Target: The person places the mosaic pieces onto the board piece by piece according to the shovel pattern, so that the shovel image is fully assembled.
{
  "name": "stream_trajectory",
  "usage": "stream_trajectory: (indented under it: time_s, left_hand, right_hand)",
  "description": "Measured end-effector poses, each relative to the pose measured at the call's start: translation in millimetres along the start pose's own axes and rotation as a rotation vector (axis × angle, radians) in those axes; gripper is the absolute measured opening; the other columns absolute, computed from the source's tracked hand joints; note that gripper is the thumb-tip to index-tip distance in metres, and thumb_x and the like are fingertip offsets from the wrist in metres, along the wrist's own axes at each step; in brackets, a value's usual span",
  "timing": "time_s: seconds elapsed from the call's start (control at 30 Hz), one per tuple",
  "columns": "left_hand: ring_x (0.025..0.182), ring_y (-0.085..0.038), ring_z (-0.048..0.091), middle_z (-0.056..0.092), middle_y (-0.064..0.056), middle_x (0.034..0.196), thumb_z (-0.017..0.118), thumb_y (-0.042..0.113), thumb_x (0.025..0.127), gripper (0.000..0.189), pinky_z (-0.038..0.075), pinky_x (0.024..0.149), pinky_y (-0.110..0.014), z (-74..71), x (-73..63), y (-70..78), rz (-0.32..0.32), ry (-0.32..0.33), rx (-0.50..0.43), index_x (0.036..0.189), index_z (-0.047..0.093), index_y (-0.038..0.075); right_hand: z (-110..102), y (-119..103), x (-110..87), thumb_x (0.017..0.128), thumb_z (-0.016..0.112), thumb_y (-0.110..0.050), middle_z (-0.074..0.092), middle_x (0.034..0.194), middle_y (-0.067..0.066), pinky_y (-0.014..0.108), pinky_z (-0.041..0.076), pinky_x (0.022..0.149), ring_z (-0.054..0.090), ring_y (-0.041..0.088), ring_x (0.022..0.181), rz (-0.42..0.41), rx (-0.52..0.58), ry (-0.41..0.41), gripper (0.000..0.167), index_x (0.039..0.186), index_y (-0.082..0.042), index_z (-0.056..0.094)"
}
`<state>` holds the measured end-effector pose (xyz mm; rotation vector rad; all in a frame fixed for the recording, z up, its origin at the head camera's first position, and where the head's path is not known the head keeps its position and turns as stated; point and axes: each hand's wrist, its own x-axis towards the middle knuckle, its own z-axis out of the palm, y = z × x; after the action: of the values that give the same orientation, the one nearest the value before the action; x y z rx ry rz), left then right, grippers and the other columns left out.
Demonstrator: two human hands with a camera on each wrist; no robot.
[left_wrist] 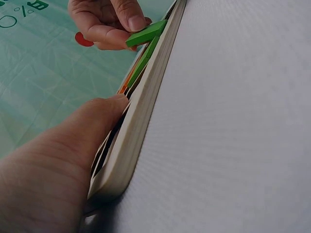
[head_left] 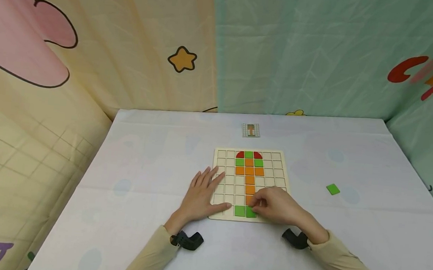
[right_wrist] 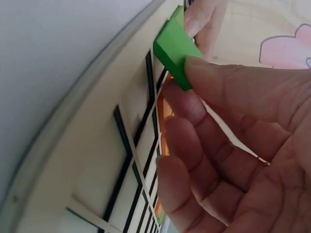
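A pale grid board (head_left: pixel 275 161) lies on the table with red, green and orange tiles set in its cells. My right hand (head_left: pixel 277 205) pinches a green square tile (right_wrist: pixel 172 48) between thumb and index finger. In the right wrist view the tile tilts, one edge down at the board's bottom row. Beside it a flat green tile (head_left: pixel 239 211) sits in that row. Above rises a column of orange tiles (head_left: pixel 250 180). My left hand (head_left: pixel 200 197) rests with spread fingers over the board's left edge, its thumb (left_wrist: pixel 104 109) on the lower rim.
A loose green tile (head_left: pixel 333 189) lies on the white table (head_left: pixel 153 159), right of the board. Behind the board is a small card (head_left: pixel 250 130) printed with a gridded picture. Printed curtains (head_left: pixel 303 53) hang behind the table and at its sides.
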<state>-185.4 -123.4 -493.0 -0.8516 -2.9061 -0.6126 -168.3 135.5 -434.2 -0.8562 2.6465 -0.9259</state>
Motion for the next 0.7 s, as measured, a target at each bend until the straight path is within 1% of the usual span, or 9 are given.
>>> stream_trajectory:
  time_s: [0.2, 0.37, 0.5, 0.7]
  left_hand:
    - [0.142, -0.03, 0.011, 0.019, -0.01, 0.155, 0.055, 0.065, 0.082, 0.088, 0.004, 0.112, -0.045, 0.0, 0.5, 0.3, 0.013, 0.02, -0.007, 0.15, 0.029, 0.014]
    - [0.142, -0.03, 0.011, 0.019, -0.009, 0.156, 0.056, 0.064, 0.082, 0.088, 0.003, 0.112, -0.044, -0.6, 0.4, 0.3, 0.011, 0.015, -0.003, 0.15, 0.029, 0.014]
    - [0.142, -0.029, 0.01, 0.018, -0.009, 0.156, 0.055, 0.064, 0.082, 0.089, 0.003, 0.113, -0.044, -1.0, 0.2, 0.6, 0.01, 0.009, -0.002, 0.151, 0.028, 0.015]
    - [0.142, -0.03, 0.011, 0.019, -0.01, 0.155, 0.056, 0.064, 0.082, 0.088, 0.004, 0.112, -0.045, -0.6, -0.3, 0.6, 0.016, 0.019, -0.011, 0.15, 0.029, 0.014]
  right_hand:
    - [-1.0, -3.6, 0.0, 0.076, 0.073, -0.002, 0.06, 0.07, -0.014, 0.022, 0.039, 0.049, 0.045, 0.003, 0.056, 0.024, -0.025, 0.023, 0.012, 0.075, -0.014, 0.073]
    - [2.3, -5.4, 0.7, 0.074, 0.076, -0.003, 0.059, 0.07, -0.013, 0.022, 0.041, 0.053, 0.046, 0.003, 0.06, 0.037, -0.079, 0.067, 0.01, 0.074, -0.013, 0.074]
    - [5.2, -6.2, 0.9, 0.073, 0.079, -0.006, 0.055, 0.068, -0.014, 0.022, 0.04, 0.052, 0.045, 0.003, 0.059, 0.055, -0.111, 0.081, 0.011, 0.071, -0.015, 0.073]
    - [6.5, -7.1, -0.4, 0.071, 0.081, -0.007, 0.054, 0.065, -0.017, 0.022, 0.04, 0.053, 0.045, 0.003, 0.059, 0.029, -0.133, 0.081, 0.016, 0.068, -0.018, 0.071]
